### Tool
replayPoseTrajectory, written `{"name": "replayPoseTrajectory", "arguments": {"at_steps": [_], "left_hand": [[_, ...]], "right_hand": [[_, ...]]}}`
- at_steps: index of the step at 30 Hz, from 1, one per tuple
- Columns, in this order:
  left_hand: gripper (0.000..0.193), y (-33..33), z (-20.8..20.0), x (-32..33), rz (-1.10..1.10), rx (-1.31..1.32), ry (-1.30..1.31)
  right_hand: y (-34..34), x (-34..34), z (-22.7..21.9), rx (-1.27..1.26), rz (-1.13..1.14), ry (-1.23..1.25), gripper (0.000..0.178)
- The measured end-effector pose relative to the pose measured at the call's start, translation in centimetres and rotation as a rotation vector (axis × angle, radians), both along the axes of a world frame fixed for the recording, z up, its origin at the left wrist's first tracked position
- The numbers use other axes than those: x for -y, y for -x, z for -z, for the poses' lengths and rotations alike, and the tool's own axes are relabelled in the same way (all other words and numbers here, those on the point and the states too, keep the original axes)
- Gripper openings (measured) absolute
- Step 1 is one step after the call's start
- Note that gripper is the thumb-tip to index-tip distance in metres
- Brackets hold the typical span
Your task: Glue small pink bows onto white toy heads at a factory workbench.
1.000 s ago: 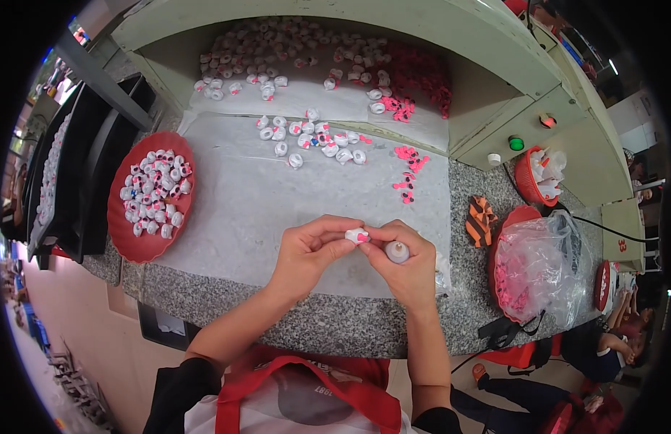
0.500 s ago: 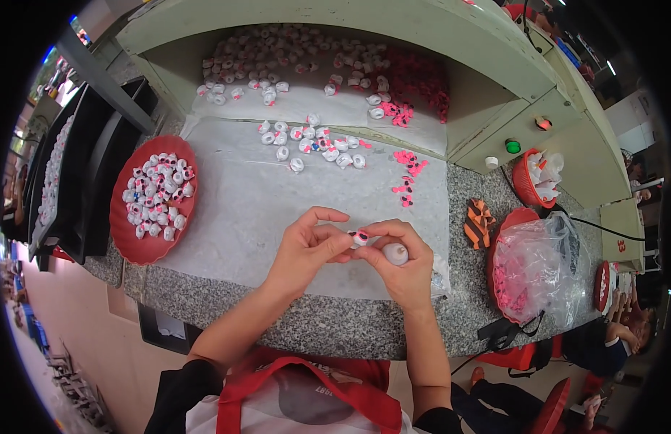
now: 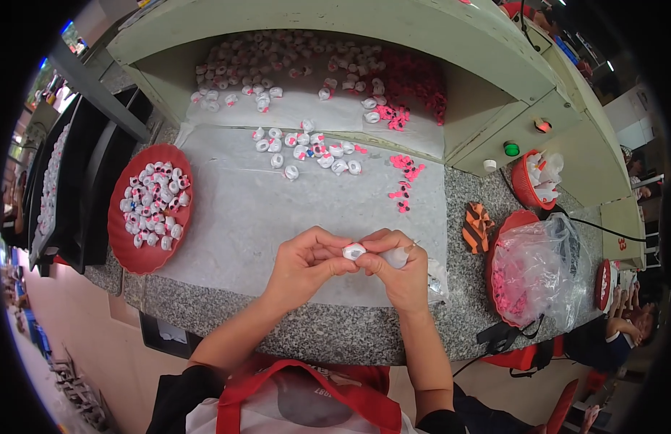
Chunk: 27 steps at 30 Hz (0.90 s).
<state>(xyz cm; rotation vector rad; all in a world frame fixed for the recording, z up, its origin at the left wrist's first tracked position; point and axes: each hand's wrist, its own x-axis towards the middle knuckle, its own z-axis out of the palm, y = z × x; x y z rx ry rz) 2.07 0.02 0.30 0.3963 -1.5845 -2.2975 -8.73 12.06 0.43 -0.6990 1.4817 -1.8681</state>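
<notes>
A small white rounded toy piece (image 3: 353, 252) with a grey patch is pinched between both hands, low over the white sheet (image 3: 241, 217). My left hand (image 3: 301, 266) has it by thumb and fingertips from the left side. From the right, my right hand (image 3: 403, 281) touches it with thumb and forefinger. A translucent white squeeze bottle (image 3: 398, 257) is tucked within that same hand, partly hidden by the fingers. Beyond the hands lie loose white pieces (image 3: 292, 172) with pink bits, and several small pink and black parts (image 3: 402, 194).
At left, a red scalloped tray (image 3: 122, 242) holds many white toy pieces, beside black trays (image 3: 97, 188). More pieces fill the pale green cabinet (image 3: 484, 134). To the right are an orange-and-black cloth (image 3: 477, 226), a red basket (image 3: 523, 184) and a plastic-covered red tray (image 3: 498, 307).
The toy piece has been turned: its pink-and-black side showed before, and now a white side with a grey patch does. My hands have come closer together around it.
</notes>
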Motion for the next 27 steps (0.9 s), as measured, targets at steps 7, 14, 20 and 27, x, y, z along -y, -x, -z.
{"name": "replayPoseTrajectory", "arguments": {"at_steps": [7, 14, 20, 27], "left_hand": [[0.018, 2.0, -0.8, -1.6, -0.098, 0.163, 0.171], [0.018, 1.7, 2.4, -0.7, -0.067, 0.037, 0.257], [0.024, 1.5, 0.5, -2.4, -0.078, 0.11, 0.313], [0.017, 1.6, 0.7, -0.8, -0.186, 0.053, 0.261]], "right_hand": [[1.6, -1.4, -0.3, -0.067, 0.012, -0.087, 0.013], [0.7, -1.1, 0.6, 0.155, 0.054, 0.07, 0.016], [-0.1, -1.2, 1.5, 0.126, 0.059, 0.09, 0.017], [0.2, 0.8, 1.5, 0.196, -0.055, 0.102, 0.018]]}}
